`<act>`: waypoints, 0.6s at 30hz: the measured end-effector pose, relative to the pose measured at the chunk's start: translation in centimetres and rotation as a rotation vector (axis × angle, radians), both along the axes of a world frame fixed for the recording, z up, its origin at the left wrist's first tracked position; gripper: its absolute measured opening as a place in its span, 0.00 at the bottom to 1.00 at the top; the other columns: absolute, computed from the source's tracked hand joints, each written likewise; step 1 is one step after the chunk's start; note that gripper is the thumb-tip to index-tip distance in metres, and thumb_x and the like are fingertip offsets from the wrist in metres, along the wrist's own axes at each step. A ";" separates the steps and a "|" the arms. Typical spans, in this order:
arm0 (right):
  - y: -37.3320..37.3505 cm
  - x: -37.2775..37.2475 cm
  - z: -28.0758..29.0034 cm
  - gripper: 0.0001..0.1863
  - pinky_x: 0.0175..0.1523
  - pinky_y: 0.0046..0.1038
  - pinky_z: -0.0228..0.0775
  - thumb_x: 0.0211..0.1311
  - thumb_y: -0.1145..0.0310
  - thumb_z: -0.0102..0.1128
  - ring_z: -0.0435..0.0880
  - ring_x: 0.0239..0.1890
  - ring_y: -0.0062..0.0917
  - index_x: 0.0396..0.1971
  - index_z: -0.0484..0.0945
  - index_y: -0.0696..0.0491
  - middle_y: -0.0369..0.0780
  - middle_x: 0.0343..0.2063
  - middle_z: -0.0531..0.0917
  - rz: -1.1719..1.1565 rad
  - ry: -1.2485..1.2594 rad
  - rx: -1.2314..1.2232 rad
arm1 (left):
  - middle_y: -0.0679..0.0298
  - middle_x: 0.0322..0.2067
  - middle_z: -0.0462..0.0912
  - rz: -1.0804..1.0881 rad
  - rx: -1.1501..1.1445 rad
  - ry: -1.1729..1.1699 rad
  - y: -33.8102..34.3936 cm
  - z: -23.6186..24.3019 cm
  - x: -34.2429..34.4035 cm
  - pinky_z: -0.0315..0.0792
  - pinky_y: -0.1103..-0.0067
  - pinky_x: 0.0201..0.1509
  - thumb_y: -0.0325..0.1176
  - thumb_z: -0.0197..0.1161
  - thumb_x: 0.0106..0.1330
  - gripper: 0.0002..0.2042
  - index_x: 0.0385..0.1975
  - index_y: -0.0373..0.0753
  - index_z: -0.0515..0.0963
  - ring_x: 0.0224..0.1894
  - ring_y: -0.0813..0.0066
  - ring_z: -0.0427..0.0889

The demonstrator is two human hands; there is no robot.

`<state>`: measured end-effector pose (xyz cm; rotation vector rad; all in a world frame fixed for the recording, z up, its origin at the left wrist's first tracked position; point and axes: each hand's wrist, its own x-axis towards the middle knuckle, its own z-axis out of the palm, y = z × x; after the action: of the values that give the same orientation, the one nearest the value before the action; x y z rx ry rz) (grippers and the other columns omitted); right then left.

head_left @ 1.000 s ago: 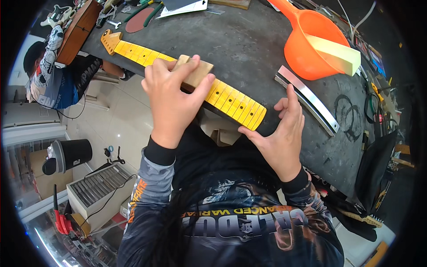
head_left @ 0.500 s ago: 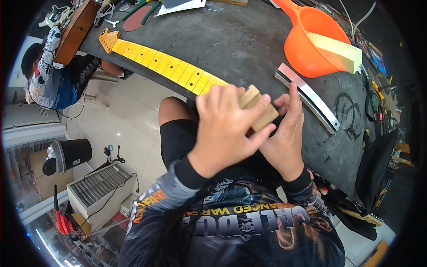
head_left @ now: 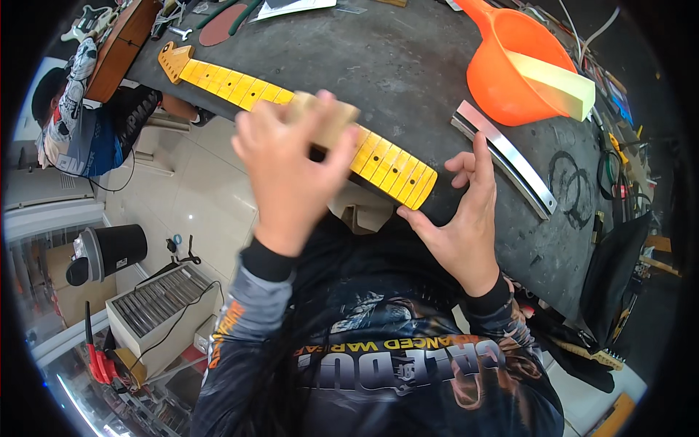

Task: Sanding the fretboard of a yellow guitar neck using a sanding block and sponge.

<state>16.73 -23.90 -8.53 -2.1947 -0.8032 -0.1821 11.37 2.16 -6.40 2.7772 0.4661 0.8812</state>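
Observation:
A yellow guitar neck with black dot inlays lies along the near edge of the dark workbench, its headstock at the far left. My left hand, slightly blurred, grips a tan block over the middle of the fretboard; whether the two touch is hard to tell. At the neck's right end, my right hand has its thumb tip against the end's near corner. Its index finger points up, and the others are loosely bent with nothing in them.
Right of the neck lies a curved metal-faced bar. Behind it, an orange plastic dipper holds a pale yellow block. Tools crowd the bench's right side. At the left, another person sits by a brown wooden case.
My left hand has swept left along the fretboard with the block, uncovering the neck's right end. My right hand stays nearly in place, its thumb now lower, at the neck's end.

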 end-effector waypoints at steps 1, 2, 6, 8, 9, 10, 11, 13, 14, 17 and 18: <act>0.0 0.0 0.0 0.78 0.69 0.44 0.72 0.51 0.64 0.98 0.78 0.53 0.36 0.97 0.50 0.54 0.42 0.59 0.81 0.007 0.014 0.009 | 0.57 0.48 0.86 -0.141 -0.054 0.022 -2.0 -0.3 -0.3 0.71 0.54 0.60 0.50 0.85 0.66 0.23 0.61 0.54 0.96 0.56 0.52 0.80; 0.0 0.0 0.1 0.78 0.69 0.44 0.72 0.51 0.63 0.98 0.78 0.53 0.36 0.97 0.50 0.54 0.42 0.59 0.81 0.014 0.027 0.015 | 0.56 0.48 0.86 -0.282 -0.110 0.042 -5.5 0.1 -0.7 0.71 0.55 0.60 0.50 0.86 0.66 0.23 0.60 0.54 0.96 0.57 0.51 0.80; -0.5 -0.2 -0.3 0.78 0.69 0.44 0.72 0.52 0.64 0.98 0.78 0.53 0.35 0.97 0.50 0.54 0.41 0.59 0.81 -0.002 0.036 0.018 | 0.57 0.51 0.85 -0.333 -0.074 0.068 -5.0 0.7 -1.7 0.70 0.56 0.60 0.52 0.85 0.66 0.24 0.62 0.57 0.96 0.59 0.53 0.81; -0.3 0.1 -0.2 0.75 0.69 0.44 0.72 0.54 0.68 0.96 0.78 0.53 0.35 0.97 0.51 0.54 0.41 0.59 0.81 0.022 0.019 -0.008 | 0.59 0.48 0.85 -0.073 0.010 -0.003 0.5 0.8 -0.5 0.71 0.57 0.60 0.48 0.85 0.67 0.24 0.62 0.54 0.96 0.57 0.55 0.80; -0.2 0.0 -0.2 0.75 0.69 0.43 0.72 0.53 0.69 0.96 0.78 0.52 0.34 0.97 0.51 0.54 0.40 0.59 0.81 0.028 0.012 -0.002 | 0.59 0.49 0.85 -0.048 -0.003 0.031 0.3 0.3 -0.9 0.71 0.57 0.60 0.49 0.86 0.65 0.24 0.62 0.54 0.96 0.57 0.54 0.79; -0.2 -0.1 -0.3 0.75 0.69 0.43 0.72 0.53 0.69 0.96 0.78 0.52 0.34 0.97 0.51 0.54 0.40 0.59 0.81 0.029 0.011 -0.001 | 0.59 0.49 0.85 -0.024 -0.016 0.066 -0.6 0.0 -1.3 0.71 0.57 0.60 0.49 0.87 0.64 0.25 0.62 0.55 0.96 0.57 0.54 0.79; 0.0 0.0 -0.4 0.76 0.69 0.43 0.73 0.52 0.68 0.98 0.78 0.52 0.35 0.97 0.51 0.54 0.41 0.59 0.81 0.026 0.026 -0.001 | 0.58 0.50 0.85 -0.169 -0.086 0.026 -3.4 -0.3 -1.4 0.71 0.57 0.61 0.50 0.88 0.63 0.26 0.62 0.55 0.96 0.57 0.53 0.79; -0.1 0.0 -0.2 0.78 0.69 0.43 0.73 0.51 0.67 0.99 0.78 0.53 0.35 0.97 0.51 0.53 0.41 0.59 0.81 0.021 0.045 0.000 | 0.57 0.51 0.86 -0.373 -0.182 -0.004 -7.5 -0.1 -2.5 0.70 0.57 0.62 0.52 0.88 0.62 0.26 0.62 0.56 0.97 0.58 0.52 0.79; -0.5 0.1 -0.2 0.77 0.69 0.43 0.73 0.51 0.67 0.99 0.78 0.52 0.35 0.97 0.51 0.53 0.40 0.59 0.81 0.024 0.053 -0.001 | 0.58 0.51 0.86 -0.433 -0.209 0.002 -8.0 0.3 -2.8 0.70 0.57 0.63 0.51 0.88 0.62 0.26 0.62 0.56 0.97 0.59 0.51 0.79; -0.6 0.0 -0.4 0.76 0.69 0.43 0.72 0.53 0.68 0.97 0.78 0.52 0.35 0.97 0.51 0.53 0.39 0.59 0.83 0.030 0.041 -0.005 | 0.59 0.50 0.84 -0.177 -0.044 0.046 -1.5 0.2 -1.8 0.69 0.56 0.63 0.50 0.87 0.63 0.26 0.63 0.56 0.97 0.57 0.54 0.80; -0.3 -0.1 -0.1 0.74 0.69 0.43 0.72 0.55 0.69 0.96 0.78 0.52 0.35 0.96 0.52 0.53 0.38 0.59 0.83 0.039 0.013 -0.010 | 0.60 0.49 0.84 -0.096 -0.033 -0.070 1.6 -1.1 -1.5 0.70 0.54 0.63 0.47 0.85 0.65 0.25 0.63 0.55 0.96 0.56 0.54 0.79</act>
<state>16.68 -24.23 -8.61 -2.1855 -0.8402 -0.1445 9.83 3.75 -7.48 2.7038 0.3306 0.9365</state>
